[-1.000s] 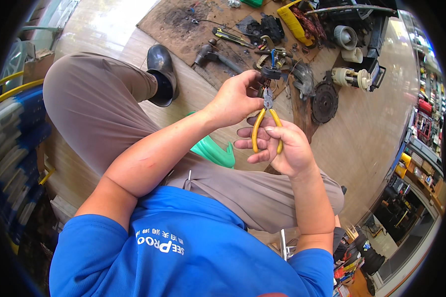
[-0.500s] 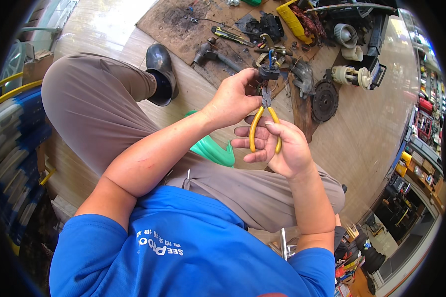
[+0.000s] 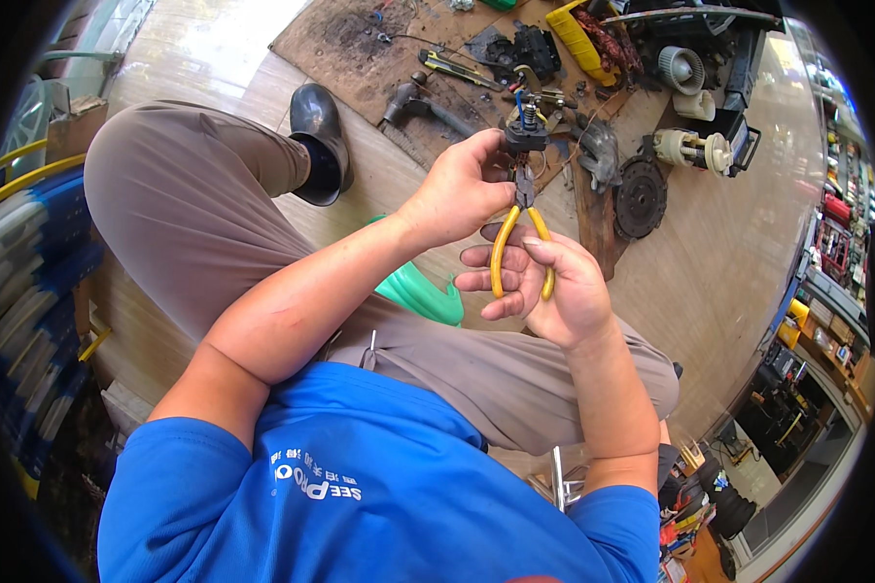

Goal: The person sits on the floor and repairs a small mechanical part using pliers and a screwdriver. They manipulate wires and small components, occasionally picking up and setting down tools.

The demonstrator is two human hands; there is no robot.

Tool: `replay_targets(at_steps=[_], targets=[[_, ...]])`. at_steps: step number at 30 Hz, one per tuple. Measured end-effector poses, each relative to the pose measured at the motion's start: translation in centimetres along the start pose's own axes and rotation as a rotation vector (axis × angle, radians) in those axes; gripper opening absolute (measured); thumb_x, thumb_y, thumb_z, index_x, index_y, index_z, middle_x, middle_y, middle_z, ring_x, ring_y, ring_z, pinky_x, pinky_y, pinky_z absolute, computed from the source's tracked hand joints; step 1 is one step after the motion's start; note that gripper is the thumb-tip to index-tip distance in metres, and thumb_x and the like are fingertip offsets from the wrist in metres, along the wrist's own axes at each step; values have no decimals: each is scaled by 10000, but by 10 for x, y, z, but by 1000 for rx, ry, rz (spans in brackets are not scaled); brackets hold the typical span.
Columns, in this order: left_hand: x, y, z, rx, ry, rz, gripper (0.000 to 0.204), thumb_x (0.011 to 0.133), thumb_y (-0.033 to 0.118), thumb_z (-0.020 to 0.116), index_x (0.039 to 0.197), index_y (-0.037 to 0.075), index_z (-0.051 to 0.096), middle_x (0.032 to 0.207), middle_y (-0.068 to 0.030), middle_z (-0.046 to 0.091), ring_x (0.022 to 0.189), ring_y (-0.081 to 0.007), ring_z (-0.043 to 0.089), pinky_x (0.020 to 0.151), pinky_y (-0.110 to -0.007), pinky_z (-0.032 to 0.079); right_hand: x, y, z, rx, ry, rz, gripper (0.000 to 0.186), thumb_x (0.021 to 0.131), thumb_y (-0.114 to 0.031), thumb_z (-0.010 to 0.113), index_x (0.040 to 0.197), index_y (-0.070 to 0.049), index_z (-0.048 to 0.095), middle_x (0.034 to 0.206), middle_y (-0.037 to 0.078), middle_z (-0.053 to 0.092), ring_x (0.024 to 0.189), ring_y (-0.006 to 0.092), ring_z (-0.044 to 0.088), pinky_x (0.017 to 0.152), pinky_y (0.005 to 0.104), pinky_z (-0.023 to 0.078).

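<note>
My left hand (image 3: pixel 467 189) is closed round a small black component (image 3: pixel 526 137) with wires and a metal spring on top; some of its fingertips are hidden. Just below that part are the jaws of side cutters (image 3: pixel 501 248) with yellow handles, close by my left thumb; whether they bite on a wire is too small to tell. My right hand (image 3: pixel 554 287) holds the cutters by their handles, thumb on the right one, other fingers loosely curled beneath and around the left one.
Cardboard (image 3: pixel 331 49) beyond my hands bears a hammer (image 3: pixel 408 102), utility knife (image 3: pixel 457 70), yellow tool (image 3: pixel 583 49), grey glove (image 3: pixel 598 160), round plate (image 3: pixel 640 197) and pump assembly (image 3: pixel 685 151). A green plastic object (image 3: pixel 418 296) lies below my arms; crowded shelving (image 3: pixel 841 243) stands right.
The black component has turned slightly, showing more of its spring. The cutters and both hands have shifted very slightly left since a second ago, keeping much the same grip.
</note>
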State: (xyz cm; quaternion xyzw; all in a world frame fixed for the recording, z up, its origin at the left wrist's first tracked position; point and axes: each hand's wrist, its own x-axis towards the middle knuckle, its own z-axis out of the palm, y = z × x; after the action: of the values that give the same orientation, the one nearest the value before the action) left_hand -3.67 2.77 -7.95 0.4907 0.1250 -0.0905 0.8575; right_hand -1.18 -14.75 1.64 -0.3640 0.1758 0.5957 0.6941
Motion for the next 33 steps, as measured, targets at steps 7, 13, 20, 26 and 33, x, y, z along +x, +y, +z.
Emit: replay_targets(at_steps=[7,13,20,26,33], targets=[[-1,1,-1,-102,-32,25,379,925,-78,629,1285,-5,533,1191,-163,690,1113,-249,704,1011,-397,566,0,3,0,30,-47,-12,467,1049,-211,397,1434,53,422,1326,316,594,1176,463,646,845,538,625],[-1,0,0,-163,-29,75,408,911,-102,630,1295,-4,532,1168,-151,694,1125,-250,699,1008,-391,570,1,6,0,96,-61,2,461,1067,-238,361,1439,24,436,1324,306,601,1171,464,647,845,535,624],[-2,-2,-1,-118,-24,146,426,901,-137,607,1300,1,556,1174,-134,693,1140,-239,687,1013,-384,566,0,10,-4,201,-80,21,464,1112,-349,339,1393,-8,480,1233,278,644,1085,436,685,797,511,634],[-4,1,4,-180,31,162,368,858,-143,629,1186,24,621,1094,-36,706,1043,-128,671,930,-304,552,0,12,-3,239,-84,12,417,1121,-378,342,1333,-57,505,1119,237,658,936,368,702,644,417,628],[-4,-5,0,-100,19,167,430,903,-149,631,1299,7,571,1194,-127,694,1149,-228,680,993,-370,575,-2,10,10,240,53,39,339,1120,-384,367,1247,-122,540,954,173,603,690,249,581,440,264,425]])
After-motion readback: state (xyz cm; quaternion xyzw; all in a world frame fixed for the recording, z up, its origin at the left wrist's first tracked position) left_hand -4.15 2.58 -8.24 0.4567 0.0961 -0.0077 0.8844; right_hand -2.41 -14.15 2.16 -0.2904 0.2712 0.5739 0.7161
